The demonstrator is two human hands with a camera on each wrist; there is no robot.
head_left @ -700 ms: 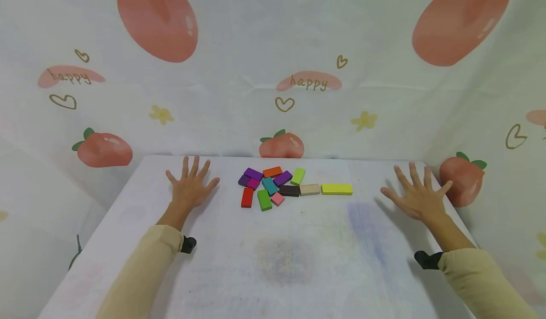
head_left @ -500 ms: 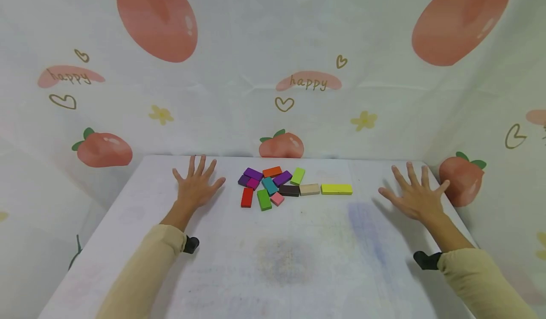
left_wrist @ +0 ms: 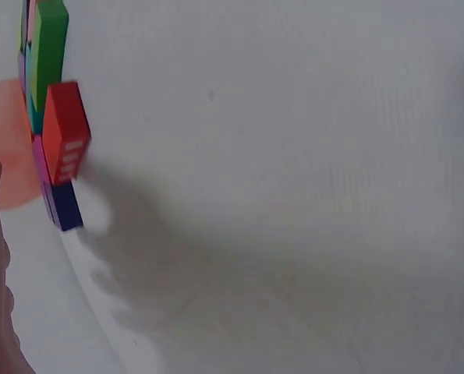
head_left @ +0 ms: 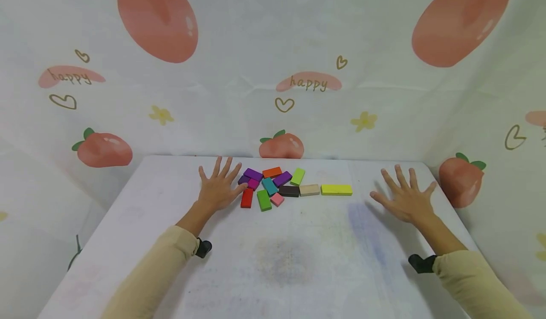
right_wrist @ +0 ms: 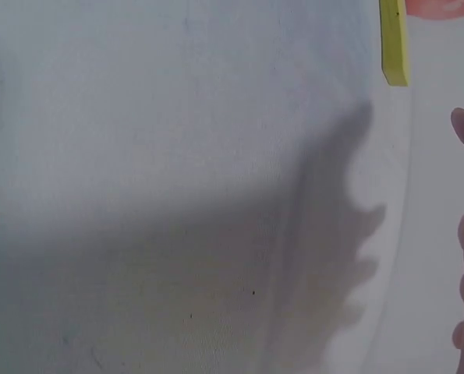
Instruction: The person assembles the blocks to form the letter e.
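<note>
My left hand (head_left: 216,192), fingers spread, hovers at the left end of a cluster of coloured wooden blocks. Its thumb overlaps the red block (head_left: 247,198) and dark purple block (head_left: 243,180) in the head view; the left wrist view shows it apart from the red block (left_wrist: 66,128). Nearby lie the magenta block (head_left: 253,184), green block (head_left: 264,200), pink block (head_left: 277,199) and teal block (head_left: 270,186). On the far side, my right hand (head_left: 407,199) is spread above the table, holding nothing. The long yellow block (head_left: 336,190) is nearest to it.
A black block (head_left: 288,191) and a tan block (head_left: 309,190) form a row toward the yellow one. Behind them lie an orange block (head_left: 272,172), a purple block (head_left: 282,179) and a lime block (head_left: 297,177). A printed curtain (head_left: 239,39) hangs behind the white table (head_left: 230,271).
My left hand has moved right, from the table's left side to the edge of the cluster. My right hand has shifted slightly left. The blocks stay where they were.
</note>
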